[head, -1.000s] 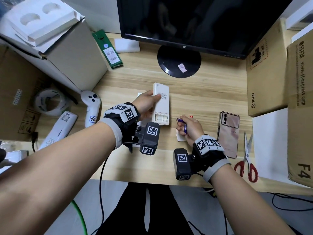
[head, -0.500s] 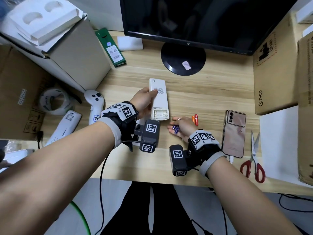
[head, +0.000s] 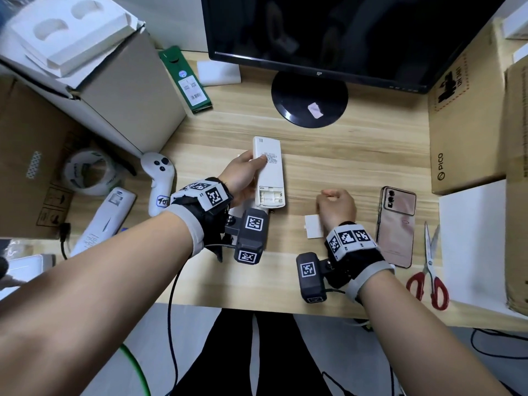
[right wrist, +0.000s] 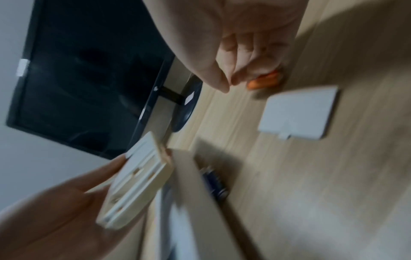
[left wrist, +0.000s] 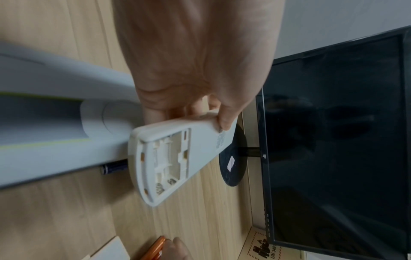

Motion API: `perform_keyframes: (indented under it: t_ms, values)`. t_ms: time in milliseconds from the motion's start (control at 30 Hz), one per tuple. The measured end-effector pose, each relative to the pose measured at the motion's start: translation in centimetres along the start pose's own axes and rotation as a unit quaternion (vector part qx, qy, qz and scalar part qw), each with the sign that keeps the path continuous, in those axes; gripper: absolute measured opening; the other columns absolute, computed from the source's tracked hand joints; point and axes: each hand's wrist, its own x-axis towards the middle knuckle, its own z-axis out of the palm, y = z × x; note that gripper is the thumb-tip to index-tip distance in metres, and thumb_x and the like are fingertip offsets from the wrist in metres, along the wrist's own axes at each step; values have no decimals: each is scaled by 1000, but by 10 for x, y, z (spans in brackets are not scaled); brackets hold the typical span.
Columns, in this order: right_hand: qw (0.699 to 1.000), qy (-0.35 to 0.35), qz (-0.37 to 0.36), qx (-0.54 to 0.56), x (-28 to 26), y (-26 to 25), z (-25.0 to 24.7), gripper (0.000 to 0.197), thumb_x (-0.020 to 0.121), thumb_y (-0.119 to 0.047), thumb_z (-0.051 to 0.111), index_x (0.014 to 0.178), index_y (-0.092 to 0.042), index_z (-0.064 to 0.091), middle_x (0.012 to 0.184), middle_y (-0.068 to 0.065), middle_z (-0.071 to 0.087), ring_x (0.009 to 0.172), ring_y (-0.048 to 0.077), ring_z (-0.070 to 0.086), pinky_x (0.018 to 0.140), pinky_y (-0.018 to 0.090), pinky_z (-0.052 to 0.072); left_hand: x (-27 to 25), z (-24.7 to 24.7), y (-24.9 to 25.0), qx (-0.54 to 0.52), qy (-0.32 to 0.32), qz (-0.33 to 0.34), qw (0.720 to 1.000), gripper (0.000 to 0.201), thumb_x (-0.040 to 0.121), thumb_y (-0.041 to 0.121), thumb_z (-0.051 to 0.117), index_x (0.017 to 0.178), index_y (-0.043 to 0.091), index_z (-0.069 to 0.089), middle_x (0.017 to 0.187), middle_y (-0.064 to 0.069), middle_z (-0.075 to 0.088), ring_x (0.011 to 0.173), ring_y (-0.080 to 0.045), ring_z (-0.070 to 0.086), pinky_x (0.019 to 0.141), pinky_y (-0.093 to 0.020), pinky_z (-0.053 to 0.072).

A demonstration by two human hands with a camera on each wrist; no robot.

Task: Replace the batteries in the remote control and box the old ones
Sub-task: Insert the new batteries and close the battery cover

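Head view shows the left hand gripping the white remote control by its long edge, back side up, tilted off the wooden desk just in front of the monitor stand. The right hand rests knuckles-up to the right of the remote, fingers curled under; what they hold is hidden here. The loose battery cover lies flat beside that wrist, and a pink phone lies just beyond the hand, with red-handled scissors nearer the desk's front edge.

The left wrist view adds that the battery compartment is empty, its springs bare, and that a dark blue battery lies on the desk under the remote's lower end. Orange batteries show at the bottom edge, against the right hand's fingers.

The right wrist view, blurred, shows those fingers bent over the orange batteries, touching them; whether they grip is unclear. The cover sits just beside them.

Bare desk lies between the remote and the phone, and between both and the monitor stand.
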Motion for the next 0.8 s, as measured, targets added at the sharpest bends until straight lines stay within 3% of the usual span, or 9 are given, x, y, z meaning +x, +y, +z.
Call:
perform_keyframes:
  t_ms: [100, 233, 333, 433, 500, 567, 633, 700, 800]
  values:
    - [997, 29, -23, -72, 8, 9, -16, 18, 83, -20, 59, 100, -20, 64, 91, -6, 59, 83, 18, 58, 70, 22, 37, -1, 7, -1, 8, -13, -1, 1000, 17, 98, 23, 44, 113, 21, 52, 80, 2, 61, 56, -8, 60, 57, -27, 52]
    - [990, 29, -47, -132, 7, 16, -19, 19, 83, -21, 60, 102, -21, 63, 87, -6, 60, 76, 16, 55, 67, 21, 35, 0, 15, -3, 10, -20, -4, 1000, 11, 98, 22, 44, 104, 22, 54, 82, 0, 60, 68, -15, 56, 64, -30, 51]
    - [983, 28, -51, -171, 5, 14, -18, 21, 82, -20, 58, 102, -21, 64, 93, -1, 66, 85, 23, 61, 68, 22, 36, 1, 19, -5, 16, -22, -2, 1000, 11, 98, 22, 44, 104, 22, 54, 83, -1, 61, 70, -17, 57, 71, -33, 50]
    - [981, 22, -49, -184, 6, 17, -15, 17, 80, -20, 58, 95, -24, 65, 99, -1, 71, 82, 21, 59, 67, 23, 37, 1, 20, -4, 15, -27, -6, 1000, 13, 98, 22, 44, 106, 22, 53, 85, -1, 62, 72, -17, 58, 77, -37, 52]
    - [978, 17, -50, -200, 7, 20, -14, 6, 81, -26, 59, 85, -26, 63, 95, -1, 72, 78, 20, 58, 65, 23, 37, 0, 22, -3, 8, -30, -7, 999, 12, 99, 21, 43, 106, 22, 53, 85, -2, 62, 73, -17, 58, 74, -35, 52]
    - [975, 9, -60, -214, 8, 22, -14, 7, 82, -32, 60, 82, -25, 63, 90, 0, 72, 80, 23, 62, 63, 23, 37, -1, 23, -3, 4, -34, -8, 999, 14, 99, 21, 43, 110, 22, 53, 84, -1, 62, 70, -16, 59, 68, -33, 53]
    - [978, -1, -91, -186, 6, 19, -14, 8, 82, -31, 62, 80, -24, 63, 74, -3, 67, 72, 19, 61, 59, 23, 37, -1, 23, -3, 0, -37, -9, 999, 17, 99, 21, 43, 113, 22, 52, 81, 1, 63, 65, -13, 61, 61, -30, 55]
    - [985, -20, -146, -90, 3, 13, -13, 5, 79, -24, 66, 79, -20, 62, 60, -9, 56, 57, 7, 52, 57, 22, 38, -1, 24, -3, -10, -41, -9, 999, 17, 98, 21, 44, 114, 22, 52, 72, 5, 65, 52, -6, 63, 52, -25, 55]
    - [972, -84, -214, 48, -8, -4, -16, 17, 77, -11, 69, 75, -23, 58, 66, -10, 57, 52, -4, 50, 60, 12, 41, -1, 25, -3, -24, -46, -9, 999, 18, 99, 20, 43, 116, 21, 50, 54, 11, 64, 41, -1, 59, 44, -21, 52]
